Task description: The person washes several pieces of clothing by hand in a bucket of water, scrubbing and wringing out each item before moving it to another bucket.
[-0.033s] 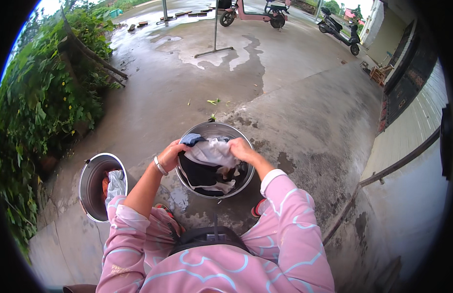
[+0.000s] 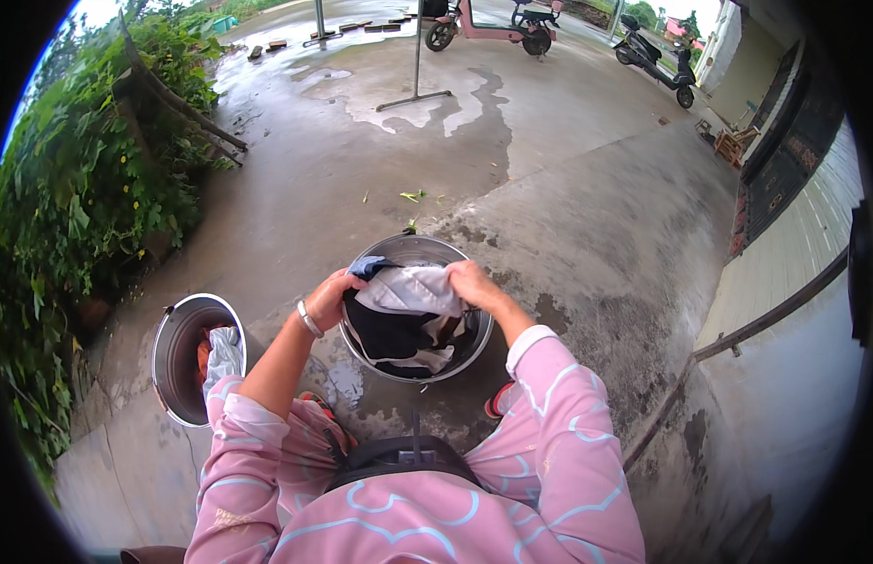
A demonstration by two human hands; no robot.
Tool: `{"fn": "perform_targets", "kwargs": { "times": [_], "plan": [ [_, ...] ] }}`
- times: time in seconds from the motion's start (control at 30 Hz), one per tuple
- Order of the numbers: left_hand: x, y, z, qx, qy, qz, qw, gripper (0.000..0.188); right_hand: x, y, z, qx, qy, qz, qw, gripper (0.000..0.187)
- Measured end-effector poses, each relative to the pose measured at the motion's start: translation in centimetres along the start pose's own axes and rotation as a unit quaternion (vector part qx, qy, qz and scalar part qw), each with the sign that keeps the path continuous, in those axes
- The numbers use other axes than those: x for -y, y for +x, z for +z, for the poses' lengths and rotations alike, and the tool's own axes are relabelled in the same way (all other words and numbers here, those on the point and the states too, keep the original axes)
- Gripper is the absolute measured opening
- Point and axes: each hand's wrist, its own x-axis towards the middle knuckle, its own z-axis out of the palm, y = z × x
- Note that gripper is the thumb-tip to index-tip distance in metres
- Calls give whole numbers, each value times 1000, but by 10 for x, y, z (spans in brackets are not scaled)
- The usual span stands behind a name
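In front of my feet stands a round metal basin point(image 2: 476, 350) with laundry in it. My left hand point(image 2: 329, 297) is closed on the left edge of a garment point(image 2: 413, 289), whose upper part is white, at the basin's left rim. A blue piece of cloth point(image 2: 369, 267) lies by my left fingertips. My right hand point(image 2: 472, 284) pinches the white part on the right, so the cloth is spread between both hands over the basin. Below it, black cloth point(image 2: 385, 331) hangs or lies in the basin; I cannot tell whether it is the same garment.
A metal bucket point(image 2: 171, 376) with orange and light grey cloth point(image 2: 226, 355) stands at my left. Green bushes point(image 2: 88, 197) line the left side, a wall point(image 2: 784, 348) the right. Ahead are a metal stand point(image 2: 416, 97), a pink scooter point(image 2: 493, 28) and a black scooter point(image 2: 657, 58).
My right hand has shifted slightly to the right with its edge of the garment, and the white part is stretched flatter. My left hand has stayed in place.
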Motion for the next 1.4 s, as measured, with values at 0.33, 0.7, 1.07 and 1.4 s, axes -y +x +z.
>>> {"fn": "perform_targets", "kwargs": {
  "times": [0.33,0.7,1.07,1.4],
  "plan": [
    [5,10,0,-69,11,15,997,27,31,6,-12,-25,377,-20,926,19],
    [-15,1,25,-134,48,159,977,25,0,0,18,-48,121,-108,986,28],
    [-22,-3,25,-99,-68,152,981,20,-9,-6,93,-56,-13,-46,997,27],
    [6,23,-48,-216,-46,112,969,19,25,2,-5,72,233,-26,969,13]
  ]
}}
